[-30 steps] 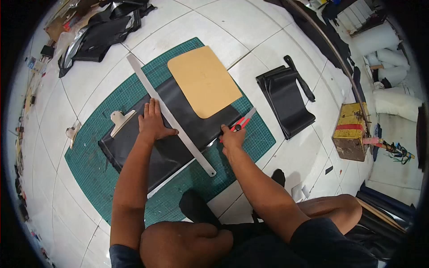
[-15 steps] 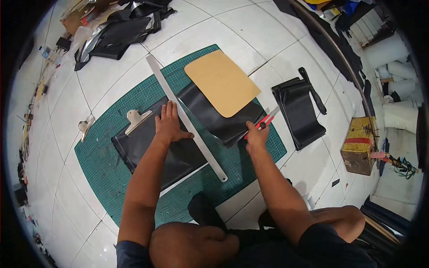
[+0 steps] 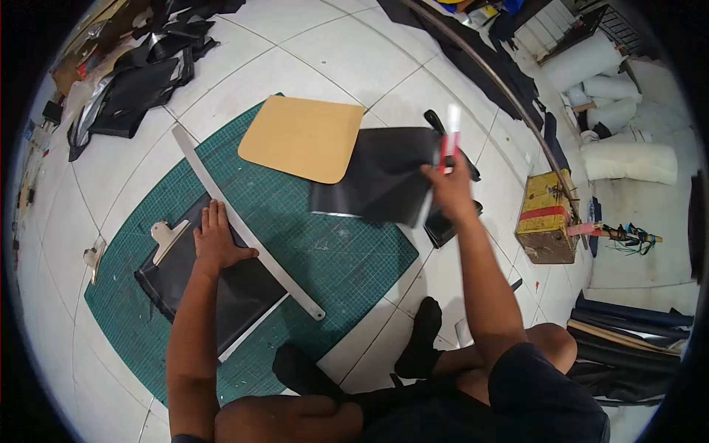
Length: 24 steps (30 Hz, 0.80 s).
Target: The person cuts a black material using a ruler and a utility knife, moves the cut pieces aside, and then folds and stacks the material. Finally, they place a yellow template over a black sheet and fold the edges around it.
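Note:
My left hand point(image 3: 220, 247) lies flat with fingers spread on a black sheet point(image 3: 255, 295), its thumb against a long metal ruler point(image 3: 269, 264). A bulldog clip point(image 3: 170, 240) grips the sheet's far left edge, and a white edge shows beneath it. My right hand point(image 3: 452, 193) is closed round a red utility knife point(image 3: 448, 148), its tip blurred and pointing up. The same hand is at the right edge of another black sheet point(image 3: 388, 173), seemingly pinching it. A tan template point(image 3: 303, 136) overlaps that sheet's left part. Under these lies a green cutting mat point(image 3: 354, 255).
Folded black material point(image 3: 443, 229) is partly hidden behind my right hand. A second bulldog clip point(image 3: 94, 258) sits at the mat's left edge. Black scraps point(image 3: 140, 88) lie far left; a yellow box point(image 3: 546, 221) stands right. My feet are at the mat's near side.
My right hand has moved right and up with the knife, and the loose black sheet has slid right with it, away from the ruler. The view has shifted; my left hand stays on the ruler.

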Available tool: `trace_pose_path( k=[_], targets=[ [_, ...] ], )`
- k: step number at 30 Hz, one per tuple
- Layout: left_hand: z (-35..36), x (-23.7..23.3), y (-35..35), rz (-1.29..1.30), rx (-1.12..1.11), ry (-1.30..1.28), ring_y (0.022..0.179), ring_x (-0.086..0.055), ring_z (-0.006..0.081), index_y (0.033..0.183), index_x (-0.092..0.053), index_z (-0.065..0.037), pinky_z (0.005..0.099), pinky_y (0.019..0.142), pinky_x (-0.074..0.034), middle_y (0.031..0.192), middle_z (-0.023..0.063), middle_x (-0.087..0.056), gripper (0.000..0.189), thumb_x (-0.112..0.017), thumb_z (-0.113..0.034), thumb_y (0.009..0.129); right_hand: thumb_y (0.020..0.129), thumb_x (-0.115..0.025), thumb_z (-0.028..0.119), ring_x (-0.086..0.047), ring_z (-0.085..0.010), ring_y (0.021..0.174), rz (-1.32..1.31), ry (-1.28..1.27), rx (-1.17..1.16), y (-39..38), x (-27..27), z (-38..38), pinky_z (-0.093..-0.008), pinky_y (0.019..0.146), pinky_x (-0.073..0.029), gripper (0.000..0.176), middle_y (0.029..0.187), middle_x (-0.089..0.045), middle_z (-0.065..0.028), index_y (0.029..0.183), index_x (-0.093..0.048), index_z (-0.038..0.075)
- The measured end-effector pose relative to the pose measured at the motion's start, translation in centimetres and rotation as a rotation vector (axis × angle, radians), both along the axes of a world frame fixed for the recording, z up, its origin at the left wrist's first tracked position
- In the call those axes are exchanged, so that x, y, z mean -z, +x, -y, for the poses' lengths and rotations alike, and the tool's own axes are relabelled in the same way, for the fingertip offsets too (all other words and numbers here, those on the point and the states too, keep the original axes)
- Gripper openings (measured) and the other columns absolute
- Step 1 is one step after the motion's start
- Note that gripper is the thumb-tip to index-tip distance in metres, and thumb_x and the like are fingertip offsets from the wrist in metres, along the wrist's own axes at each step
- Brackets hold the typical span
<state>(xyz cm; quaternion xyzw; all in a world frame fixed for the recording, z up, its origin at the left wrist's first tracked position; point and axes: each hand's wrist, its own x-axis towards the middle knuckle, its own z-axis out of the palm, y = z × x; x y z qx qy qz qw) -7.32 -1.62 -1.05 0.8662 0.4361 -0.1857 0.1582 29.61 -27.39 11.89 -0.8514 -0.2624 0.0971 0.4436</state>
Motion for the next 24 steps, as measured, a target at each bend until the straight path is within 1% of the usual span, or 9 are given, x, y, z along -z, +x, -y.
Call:
trace_pose_path(
  k=[5,7,10,13,16,18,19,21,24],
  targets=[
    [0.2,-0.2,0.0,0.000,-0.004,0.000,0.158,-0.017,0.0355,0.163,-0.013,-0.003,0.0618,0.117,-0.031,0.172,0.0151,-0.013,0.150,-0.091,-0.065,0.051,0.088,-0.077,0.006,-0.066,-0.0184,0.087,-0.347,0.337,0.070,9.6,1.3,11.4,-0.0347,0.077,-0.056,0.036,0.096,-0.064,-0.0048,0.118,-0.056,0.004],
    [0.0,-0.2,0.0,-0.006,0.001,0.000,0.158,-0.017,0.0355,0.163,-0.013,-0.003,0.0620,0.117,-0.031,0.172,0.0152,-0.013,0.150,-0.091,-0.065,0.051,0.088,-0.079,0.008,-0.067,-0.0190,0.087,-0.452,0.207,0.277,14.5,7.3,19.5,-0.0351,0.071,-0.056,0.037,0.099,-0.065,-0.0046,0.115,-0.054,0.011],
    [0.1,-0.5,0.2,-0.012,-0.016,-0.018,0.158,-0.016,0.0357,0.163,-0.013,-0.003,0.0628,0.118,-0.031,0.171,0.0162,-0.013,0.151,-0.092,-0.065,0.050,0.090,-0.077,0.006,-0.066,-0.0165,0.080,-0.538,0.287,0.425,13.1,13.2,22.7,-0.0328,0.065,-0.053,0.024,0.086,-0.066,-0.0023,0.091,-0.054,0.013],
    [0.0,-0.3,0.2,-0.008,-0.018,-0.017,0.158,-0.016,0.0359,0.163,-0.013,-0.002,0.0634,0.118,-0.030,0.171,0.0167,-0.013,0.151,-0.093,-0.063,0.050,0.087,-0.079,0.005,-0.063,-0.0176,0.076,-0.568,0.304,0.509,12.5,16.7,22.3,-0.0354,0.062,-0.051,0.031,0.091,-0.065,-0.0021,0.108,-0.057,0.012],
    [0.1,-0.3,0.1,0.017,-0.017,0.003,0.157,-0.017,0.0362,0.163,-0.015,-0.002,0.0628,0.118,-0.031,0.171,0.0174,-0.015,0.150,-0.094,-0.061,0.049,0.087,-0.081,0.010,-0.061,-0.0169,0.073,-0.462,0.331,0.569,12.7,18.1,21.4,-0.0340,0.059,-0.049,0.035,0.089,-0.064,-0.0035,0.112,-0.056,0.010],
    [0.1,0.2,-0.2,0.070,-0.017,0.007,0.157,-0.018,0.0366,0.162,-0.017,-0.002,0.0632,0.118,-0.031,0.170,0.0180,-0.016,0.149,-0.095,-0.060,0.049,0.079,-0.091,0.029,-0.061,-0.0172,0.074,-0.315,0.031,0.648,12.3,16.3,20.6,-0.0360,0.059,-0.050,0.049,0.091,-0.064,-0.0056,0.109,-0.059,0.007],
    [0.2,0.3,-0.4,0.089,-0.025,0.009,0.157,-0.018,0.0368,0.162,-0.017,-0.002,0.0635,0.117,-0.031,0.170,0.0182,-0.017,0.149,-0.095,-0.059,0.049,0.076,-0.092,0.037,-0.060,-0.0198,0.073,-0.027,-0.147,0.657,15.2,19.8,22.8,-0.0398,0.064,-0.051,0.055,0.088,-0.063,-0.0066,0.104,-0.061,0.002],
    [0.0,0.3,-0.5,0.174,-0.031,-0.029,0.156,-0.019,0.0377,0.161,-0.019,-0.001,0.0642,0.117,-0.031,0.169,0.0190,-0.020,0.148,-0.096,-0.057,0.048,0.080,-0.088,0.047,-0.053,-0.0243,0.069,0.492,-0.198,0.552,10.2,14.6,18.6,-0.0382,0.068,-0.047,0.060,0.079,-0.055,-0.0069,0.089,-0.054,-0.001],
    [0.6,0.4,-1.0,0.163,-0.006,0.032,0.156,-0.021,0.0387,0.160,-0.021,-0.001,0.0628,0.117,-0.030,0.167,0.0197,-0.023,0.145,-0.093,-0.063,0.051,0.087,-0.082,0.033,-0.058,-0.0280,0.077,0.275,-0.127,0.300,0.2,13.6,10.3,-0.0392,0.075,-0.048,0.042,0.087,-0.060,-0.0135,0.099,-0.058,0.001]
  ],
)
